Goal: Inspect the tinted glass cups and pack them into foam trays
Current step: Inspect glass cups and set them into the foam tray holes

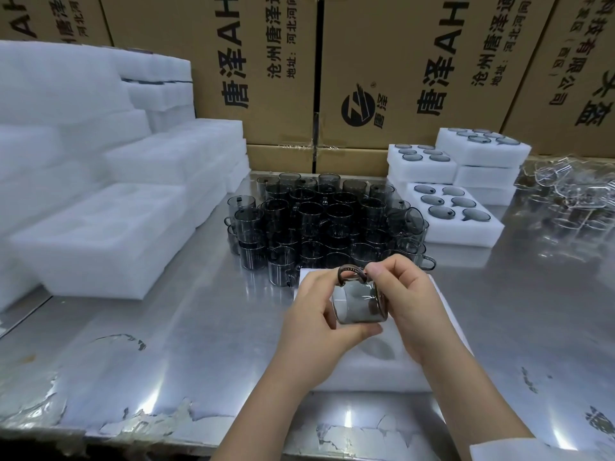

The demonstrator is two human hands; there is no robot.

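Observation:
A grey tinted glass cup [359, 304] lies on its side in the air between both hands, handle up. My left hand [316, 314] grips its base end, thumb under the body. My right hand [404, 307] holds the rim end and pinches the handle at the top. Under the hands lies a white foam tray [372, 367] with round pockets, partly hidden. Behind it stands a dense cluster of tinted cups [319, 221] on the metal table [166, 344].
Filled foam trays [459, 227] sit at the right, more stacked behind [482, 151]. Empty foam trays [100, 234] are piled at the left. Clear glassware [565, 194] lies far right. Cardboard boxes [399, 78] wall the back.

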